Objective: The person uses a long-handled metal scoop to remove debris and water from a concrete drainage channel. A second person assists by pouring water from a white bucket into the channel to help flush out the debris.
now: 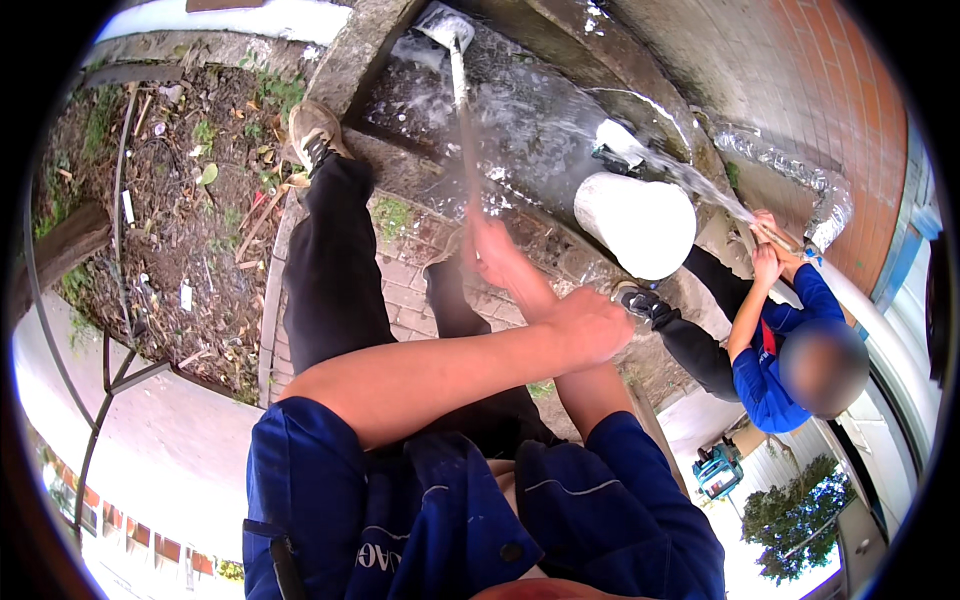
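Observation:
My right hand (490, 250) is closed around the shaft of a long-handled shovel (463, 110). Its flat, white-smeared blade (445, 27) rests at the far end of a wet concrete basin (520, 120). My left forearm crosses over the right one. At its end my left hand (598, 325) makes a fist, and what it grips is hidden by the fingers. Right of the basin stands a white bucket (635, 225). A co-worker's hands (768, 245) hold a hose (785, 240), and its water jet strikes a white object (620, 143) beside the bucket.
The co-worker in blue (780, 370) is close on my right, a foot near the bucket. A low concrete kerb (395, 165) edges the basin; my left shoe (318, 132) is on it. Littered soil (190, 220) lies left. A silvery pipe (800, 175) runs along the wall.

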Motion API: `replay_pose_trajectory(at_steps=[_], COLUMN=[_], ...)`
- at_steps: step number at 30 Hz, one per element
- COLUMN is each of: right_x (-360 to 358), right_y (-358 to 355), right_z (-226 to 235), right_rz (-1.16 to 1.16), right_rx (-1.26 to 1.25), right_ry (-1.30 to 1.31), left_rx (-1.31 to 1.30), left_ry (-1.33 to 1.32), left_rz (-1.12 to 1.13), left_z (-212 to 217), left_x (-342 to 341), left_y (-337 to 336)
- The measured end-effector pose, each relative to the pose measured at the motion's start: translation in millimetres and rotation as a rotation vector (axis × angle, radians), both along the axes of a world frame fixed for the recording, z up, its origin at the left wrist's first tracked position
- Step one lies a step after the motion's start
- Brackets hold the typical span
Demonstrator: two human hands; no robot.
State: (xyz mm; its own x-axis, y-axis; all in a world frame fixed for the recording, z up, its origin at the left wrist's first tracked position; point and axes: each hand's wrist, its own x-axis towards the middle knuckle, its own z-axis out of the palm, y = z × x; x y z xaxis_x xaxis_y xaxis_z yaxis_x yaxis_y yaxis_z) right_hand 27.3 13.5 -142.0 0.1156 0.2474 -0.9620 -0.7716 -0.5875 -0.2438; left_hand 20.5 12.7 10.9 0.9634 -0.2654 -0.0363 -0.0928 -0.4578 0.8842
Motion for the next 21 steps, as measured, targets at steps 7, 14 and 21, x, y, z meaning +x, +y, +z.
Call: replay_pose_trajectory(at_steps=[7,14,21], right_x=[-17.1,-27.4,-10.0], right_y=[-56.7,-129.1,-66.5], right_z=[65.6,57.9,62.1], right_rz=[0.089,0.364,0.08], right_rx=[-0.081,-0.067,0.05], right_ry=[0.158,-0.094,0.056], left_rx=[0.018,0.034,0.037], left_ry=[0.003,0.008,0.002], left_rz=[-0.015,-0.017,-0.021], left_z=[5.0,4.9,-1.0], left_x=[0.6,-0.3,-4.1], left_y=[5.8,5.7,-0.2])
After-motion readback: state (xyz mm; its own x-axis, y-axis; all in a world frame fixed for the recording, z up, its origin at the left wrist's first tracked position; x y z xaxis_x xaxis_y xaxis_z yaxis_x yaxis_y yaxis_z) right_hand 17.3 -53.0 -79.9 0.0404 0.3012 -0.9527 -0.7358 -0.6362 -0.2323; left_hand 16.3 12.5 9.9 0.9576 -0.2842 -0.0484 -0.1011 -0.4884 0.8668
